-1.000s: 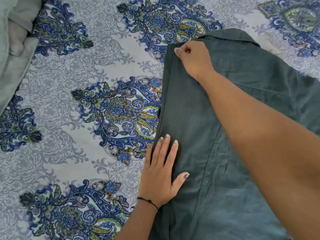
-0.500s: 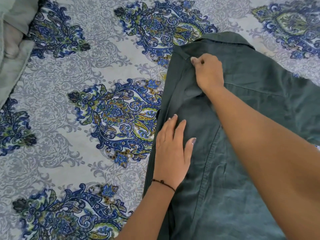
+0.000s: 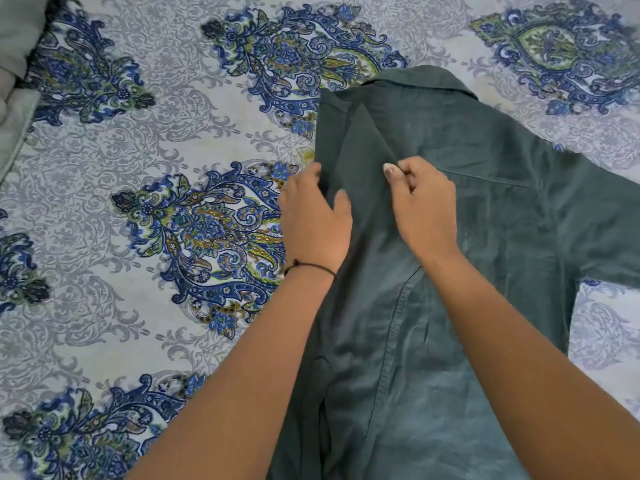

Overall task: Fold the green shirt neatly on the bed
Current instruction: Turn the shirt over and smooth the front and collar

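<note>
Green shirt [image 3: 485,209]: lies on the bed, right of the middle of the view, collar [image 3: 426,81] at the far end, one sleeve [image 3: 606,220] spread out to the right.
Left hand [image 3: 313,223]: grips the shirt's left edge, thumb on top, fingers tucked behind the cloth.
Right hand [image 3: 424,209]: pinches a raised crease of the shirt between thumb and curled fingers, near the left hand.
Cord [image 3: 310,266]: thin, dark, round the left wrist.
Bed sheet [image 3: 138,161]: pale grey with blue and green floral motifs, under the shirt.
Far-left corner: pale grey-green cloth [image 3: 14,64] at the sheet's edge.
</note>
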